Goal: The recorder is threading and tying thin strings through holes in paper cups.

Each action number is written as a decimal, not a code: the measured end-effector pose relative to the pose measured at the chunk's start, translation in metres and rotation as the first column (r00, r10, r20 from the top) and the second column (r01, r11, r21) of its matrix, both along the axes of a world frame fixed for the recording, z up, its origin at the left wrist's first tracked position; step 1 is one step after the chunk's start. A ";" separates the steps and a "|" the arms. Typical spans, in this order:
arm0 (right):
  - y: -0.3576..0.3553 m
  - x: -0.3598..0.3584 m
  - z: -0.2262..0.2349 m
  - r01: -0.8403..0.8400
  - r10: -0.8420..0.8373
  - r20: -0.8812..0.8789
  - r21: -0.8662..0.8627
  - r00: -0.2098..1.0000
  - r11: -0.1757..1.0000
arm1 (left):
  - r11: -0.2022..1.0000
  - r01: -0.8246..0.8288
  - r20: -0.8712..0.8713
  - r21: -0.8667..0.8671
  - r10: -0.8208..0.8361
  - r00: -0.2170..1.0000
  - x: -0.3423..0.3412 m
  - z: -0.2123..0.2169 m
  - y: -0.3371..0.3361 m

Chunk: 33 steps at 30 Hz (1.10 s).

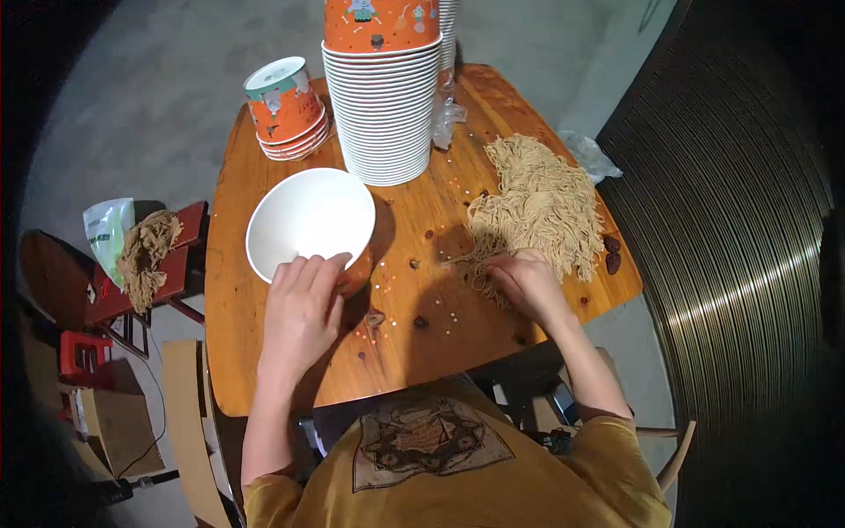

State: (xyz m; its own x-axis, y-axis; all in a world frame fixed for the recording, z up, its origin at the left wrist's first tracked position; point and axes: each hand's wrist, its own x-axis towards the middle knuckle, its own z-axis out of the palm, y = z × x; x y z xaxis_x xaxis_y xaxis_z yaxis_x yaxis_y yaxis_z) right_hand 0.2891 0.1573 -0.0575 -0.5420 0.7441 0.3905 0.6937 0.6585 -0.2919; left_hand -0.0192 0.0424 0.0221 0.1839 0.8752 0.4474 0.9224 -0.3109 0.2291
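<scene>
The head view is looking steeply down from above the person's shirt, facing forward across the table. It is sitting close, with the left hand and right hand falling near mid-picture, while the wide fisheye lens is taking in the floor beyond and bending straight edges toward its dark rim.

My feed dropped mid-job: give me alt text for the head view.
A person's left hand holds the near rim of a white-lined bowl on a wooden table, while the right hand touches a pile of tan strands. Beyond the bowl stand a tall stack of tubs and a shorter orange stack.
</scene>
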 end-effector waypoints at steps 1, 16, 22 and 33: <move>-0.002 0.003 0.000 -0.041 0.043 -0.020 0.059 0.999 0.997 | 1.000 -0.010 -0.001 0.001 0.010 1.000 0.001 0.000 0.000; 0.040 0.067 0.018 0.446 -0.420 -0.208 0.099 0.884 0.890 | 0.999 -0.051 0.017 0.014 0.051 0.999 0.006 0.003 -0.001; 0.033 0.060 0.020 0.420 -0.367 -0.303 0.134 0.880 0.897 | 0.998 -0.053 0.011 0.015 0.053 0.999 0.004 0.003 -0.003; -0.031 -0.008 -0.001 -0.012 -0.332 -0.665 -0.456 0.669 0.890 | 0.982 0.020 0.250 0.190 -0.068 0.966 0.024 -0.003 -0.020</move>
